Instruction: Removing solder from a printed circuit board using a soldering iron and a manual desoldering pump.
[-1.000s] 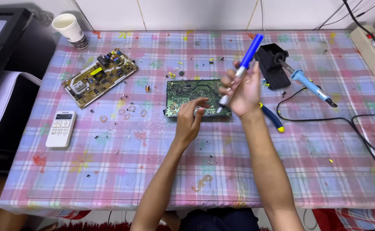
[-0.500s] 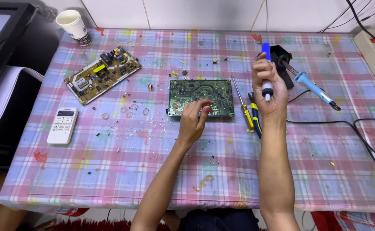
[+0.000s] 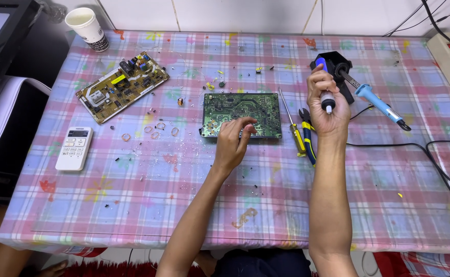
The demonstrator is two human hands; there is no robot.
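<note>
A green circuit board [image 3: 241,110] lies solder side up in the middle of the plaid tablecloth [image 3: 194,205]. My left hand [image 3: 231,139] rests its fingertips on the board's near edge. My right hand [image 3: 327,100] is raised to the right of the board and is closed around a blue desoldering pump [image 3: 325,88], held almost upright with its tip down. Just below this hand lie a yellow-handled screwdriver [image 3: 294,125] and blue-and-yellow pliers [image 3: 307,134]. A blue soldering iron [image 3: 375,100] sits in its black stand [image 3: 338,66] right behind my right hand.
A second, yellowish circuit board [image 3: 123,86] lies at the back left, a paper cup [image 3: 86,28] behind it. A white remote [image 3: 74,149] sits near the left edge. A black cable [image 3: 430,154] runs along the right side to a power strip [image 3: 448,56]. Small parts litter the cloth.
My right hand has carried the pump from above the green board to the right and turned it more upright. My left hand has stayed on the board.
</note>
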